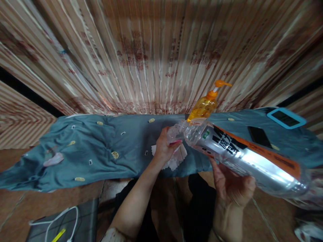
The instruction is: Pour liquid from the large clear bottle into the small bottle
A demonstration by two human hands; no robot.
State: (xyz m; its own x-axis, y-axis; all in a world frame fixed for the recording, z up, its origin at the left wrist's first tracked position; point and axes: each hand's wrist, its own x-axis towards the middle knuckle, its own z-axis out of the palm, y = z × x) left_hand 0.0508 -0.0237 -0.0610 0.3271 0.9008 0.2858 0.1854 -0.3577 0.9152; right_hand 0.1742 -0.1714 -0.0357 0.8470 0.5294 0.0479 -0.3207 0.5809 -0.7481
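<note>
So R hand (232, 188), palm up, grips btl (247, 158) underneath; L hand (164, 145) grasps clear cup (173, 133) nr btl mouth.

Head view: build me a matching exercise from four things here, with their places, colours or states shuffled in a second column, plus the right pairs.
1. Large bottle
2. Pump bottle
3. Phone
4. Napkin

A. Black, flat on the cloth
B. Tilted, supported by the right hand
C. Pale, scalloped edge, partly hidden by the left hand
D. Orange top, yellow contents

Pairs: 1-B, 2-D, 3-A, 4-C
</note>
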